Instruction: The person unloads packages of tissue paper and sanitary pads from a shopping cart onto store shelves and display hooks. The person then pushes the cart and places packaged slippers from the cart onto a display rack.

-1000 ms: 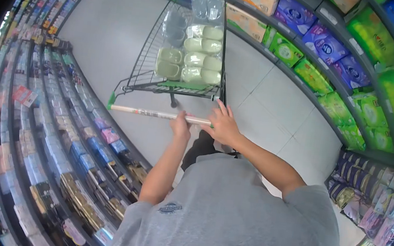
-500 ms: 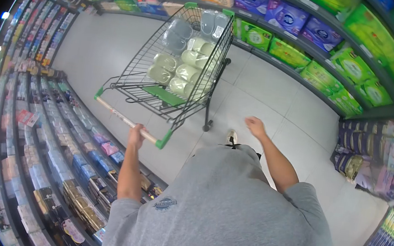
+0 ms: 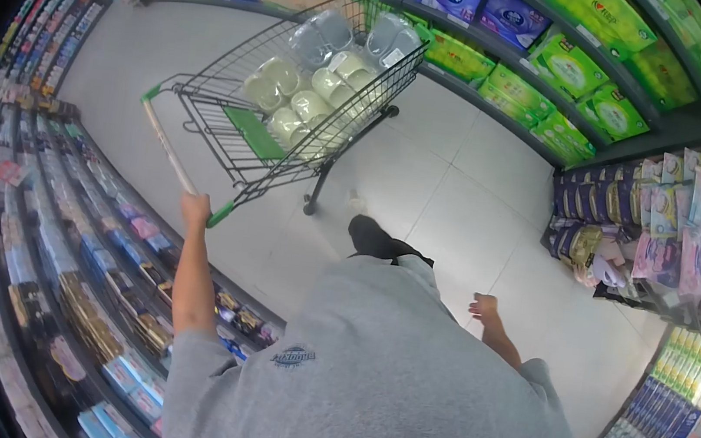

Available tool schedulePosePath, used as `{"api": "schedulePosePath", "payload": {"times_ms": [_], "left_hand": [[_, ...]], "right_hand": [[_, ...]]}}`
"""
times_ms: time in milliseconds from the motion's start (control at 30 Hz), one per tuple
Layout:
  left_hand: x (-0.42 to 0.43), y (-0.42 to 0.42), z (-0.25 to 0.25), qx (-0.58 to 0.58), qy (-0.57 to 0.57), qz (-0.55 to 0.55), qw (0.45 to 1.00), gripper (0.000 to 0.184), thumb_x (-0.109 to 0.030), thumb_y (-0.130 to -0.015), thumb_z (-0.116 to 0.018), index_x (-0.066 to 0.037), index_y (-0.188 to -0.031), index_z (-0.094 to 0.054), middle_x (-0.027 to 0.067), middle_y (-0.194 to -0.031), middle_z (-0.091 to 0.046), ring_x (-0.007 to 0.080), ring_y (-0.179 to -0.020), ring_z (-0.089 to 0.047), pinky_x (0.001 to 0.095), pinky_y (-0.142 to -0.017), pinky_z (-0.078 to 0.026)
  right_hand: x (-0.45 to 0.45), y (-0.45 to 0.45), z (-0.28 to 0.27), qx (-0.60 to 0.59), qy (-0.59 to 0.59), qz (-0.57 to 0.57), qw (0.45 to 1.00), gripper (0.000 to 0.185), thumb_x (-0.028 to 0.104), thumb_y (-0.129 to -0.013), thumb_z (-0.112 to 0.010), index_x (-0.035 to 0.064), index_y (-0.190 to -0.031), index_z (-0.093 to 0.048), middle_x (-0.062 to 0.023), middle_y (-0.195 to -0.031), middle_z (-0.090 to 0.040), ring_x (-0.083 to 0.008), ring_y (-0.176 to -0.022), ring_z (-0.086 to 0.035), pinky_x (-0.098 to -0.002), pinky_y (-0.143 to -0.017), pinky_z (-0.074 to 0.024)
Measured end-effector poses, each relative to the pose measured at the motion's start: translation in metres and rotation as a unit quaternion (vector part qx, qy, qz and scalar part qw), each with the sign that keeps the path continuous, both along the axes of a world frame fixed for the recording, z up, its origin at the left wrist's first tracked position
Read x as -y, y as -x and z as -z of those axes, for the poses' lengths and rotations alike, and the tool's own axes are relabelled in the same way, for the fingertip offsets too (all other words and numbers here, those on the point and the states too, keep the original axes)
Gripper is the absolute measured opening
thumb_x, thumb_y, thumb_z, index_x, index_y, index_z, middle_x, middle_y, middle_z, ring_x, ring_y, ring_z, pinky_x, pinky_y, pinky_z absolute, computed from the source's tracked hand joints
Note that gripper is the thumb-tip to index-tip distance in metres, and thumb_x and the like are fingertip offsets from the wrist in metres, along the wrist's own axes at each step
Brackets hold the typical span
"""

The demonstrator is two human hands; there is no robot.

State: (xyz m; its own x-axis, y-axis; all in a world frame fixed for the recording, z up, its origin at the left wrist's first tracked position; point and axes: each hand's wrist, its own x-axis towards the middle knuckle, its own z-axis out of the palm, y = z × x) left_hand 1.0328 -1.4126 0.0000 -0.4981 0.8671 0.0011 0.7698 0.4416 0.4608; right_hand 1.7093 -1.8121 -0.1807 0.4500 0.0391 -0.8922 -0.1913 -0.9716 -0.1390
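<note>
I see the bare left hand (image 3: 194,208) curled round the pale tubular handle (image 3: 169,147) of the black-wire, green-trimmed shopping cart (image 3: 252,133), ahead and leftward, near 1 end, probably for steering; the empty right hand (image 3: 486,308) hangs loosely spread, perhaps for balance

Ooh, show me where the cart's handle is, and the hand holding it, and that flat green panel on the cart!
Cart handle (image 3: 168,145): head view, middle of its pale bar.
Left hand (image 3: 194,209): head view, back of the hand.
Green panel (image 3: 253,134): head view, middle of its flat face.
</note>
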Motion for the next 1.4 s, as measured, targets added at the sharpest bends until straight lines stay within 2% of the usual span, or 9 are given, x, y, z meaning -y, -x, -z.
{"api": "schedulePosePath", "payload": {"times_ms": [167, 500, 633, 733, 867, 1000, 1167, 1300, 1400], "left_hand": [[0.060, -0.032, 0.005, -0.027, 0.035, 0.040, 0.998, 0.041, -0.012, -0.070, -0.063, 0.011, -0.101, -0.048, 0.0311, -0.092, -0.058, 0.0465, -0.092, -0.059, 0.0463, -0.083, -0.045], [0.170, -0.094, -0.018, -0.052, 0.091, 0.087, 0.991, 0.041, -0.020, -0.075, -0.064, 0.004, -0.104, -0.049, 0.0284, -0.095, -0.060, 0.0463, -0.096, -0.059, 0.0475, -0.084, -0.045], [0.195, -0.149, -0.042, -0.143, 0.086, 0.114, 0.979, 0.044, -0.024, -0.078, -0.065, 0.001, -0.110, -0.049, 0.0273, -0.093, -0.060, 0.0426, -0.092, -0.060, 0.0498, -0.082, -0.046], [0.238, -0.219, -0.027, -0.371, -0.119, 0.070, 0.918, 0.041, -0.023, -0.079, -0.063, 0.000, -0.111, -0.056, 0.0245, -0.096, -0.060, 0.0395, -0.094, -0.058, 0.0498, -0.082, -0.044], [0.320, -0.349, 0.041, -0.235, -0.042, 0.164, 0.957, 0.057, -0.033, -0.077, -0.070, 0.005, -0.119, -0.056, 0.0272, -0.125, -0.053, 0.0385, -0.120, -0.048, 0.0453, -0.102, -0.037], [0.376, -0.471, 0.068, 0.000, 0.097, 0.033, 0.995, 0.065, -0.043, -0.084, -0.064, 0.009, -0.120, -0.054, 0.0305, -0.125, -0.052, 0.0389, -0.112, -0.055, 0.0409, -0.098, -0.043], [0.381, -0.503, 0.092, 0.438, 0.159, -0.126, 0.876, 0.080, -0.055, -0.088, -0.056, 0.009, -0.133, -0.040, 0.0279, -0.126, -0.053, 0.0387, -0.108, -0.058, 0.0456, -0.083, -0.051], [0.400, -0.559, 0.105, 0.506, 0.170, -0.110, 0.838, 0.086, -0.059, -0.091, -0.048, 0.003, -0.144, -0.019, 0.0273, -0.139, -0.039, 0.0441, -0.115, -0.051, 0.0499, -0.094, -0.046], [0.413, -0.584, 0.139, 0.519, 0.148, -0.153, 0.828, 0.055, -0.037, -0.096, -0.041, 0.004, -0.133, -0.035, 0.0268, -0.127, -0.050, 0.0390, -0.095, -0.064, 0.0458, -0.074, -0.055]], "right_hand": [[0.034, 0.039, -0.011, -0.053, -0.119, -0.002, 0.991, 0.031, 0.032, -0.085, -0.061, 0.0046, -0.100, -0.060, -0.0113, -0.084, -0.068, -0.0223, -0.069, -0.065, -0.0401, -0.059, -0.0502], [0.005, -0.059, -0.071, 0.021, -0.285, -0.091, 0.954, 0.030, 0.030, -0.085, -0.062, 0.0043, -0.100, -0.064, -0.0081, -0.081, -0.067, -0.0150, -0.067, -0.064, -0.0285, -0.057, -0.0483], [0.065, -0.106, -0.085, -0.005, -0.292, -0.070, 0.954, 0.032, 0.031, -0.085, -0.062, 0.0038, -0.102, -0.064, -0.0080, -0.084, -0.068, -0.0153, -0.069, -0.064, -0.0290, -0.058, -0.0482], [0.128, -0.145, -0.087, -0.038, -0.257, -0.109, 0.960, 0.032, 0.032, -0.085, -0.063, 0.0040, -0.102, -0.065, -0.0089, -0.084, -0.068, -0.0167, -0.069, -0.064, -0.0308, -0.058, -0.0486], [0.210, -0.225, -0.079, 0.005, -0.235, -0.075, 0.969, 0.032, 0.031, -0.084, -0.064, 0.0032, -0.100, -0.066, -0.0096, -0.083, -0.067, -0.0172, -0.068, -0.064, -0.0309, -0.056, -0.0485], [0.246, -0.297, -0.027, 0.055, -0.255, -0.209, 0.942, 0.034, 0.027, -0.083, -0.065, -0.0034, -0.097, -0.065, -0.0099, -0.075, -0.066, -0.0193, -0.060, -0.063, -0.0300, -0.054, -0.0520], [0.208, -0.269, -0.059, -0.005, -0.299, -0.084, 0.951, 0.043, 0.032, -0.085, -0.065, -0.0028, -0.109, -0.060, -0.0125, -0.083, -0.067, -0.0195, -0.066, -0.065, -0.0322, -0.061, -0.0529], [0.189, -0.301, -0.059, -0.057, -0.318, 0.064, 0.944, 0.064, 0.042, -0.087, -0.063, -0.0032, -0.128, -0.046, -0.0174, -0.099, -0.066, -0.0226, -0.080, -0.067, -0.0348, -0.070, -0.0531], [0.180, -0.332, -0.053, -0.076, -0.334, 0.151, 0.927, 0.072, 0.045, -0.088, -0.063, -0.0052, -0.133, -0.039, -0.0188, -0.105, -0.064, -0.0256, -0.086, -0.067, -0.0346, -0.072, -0.0530]]}}
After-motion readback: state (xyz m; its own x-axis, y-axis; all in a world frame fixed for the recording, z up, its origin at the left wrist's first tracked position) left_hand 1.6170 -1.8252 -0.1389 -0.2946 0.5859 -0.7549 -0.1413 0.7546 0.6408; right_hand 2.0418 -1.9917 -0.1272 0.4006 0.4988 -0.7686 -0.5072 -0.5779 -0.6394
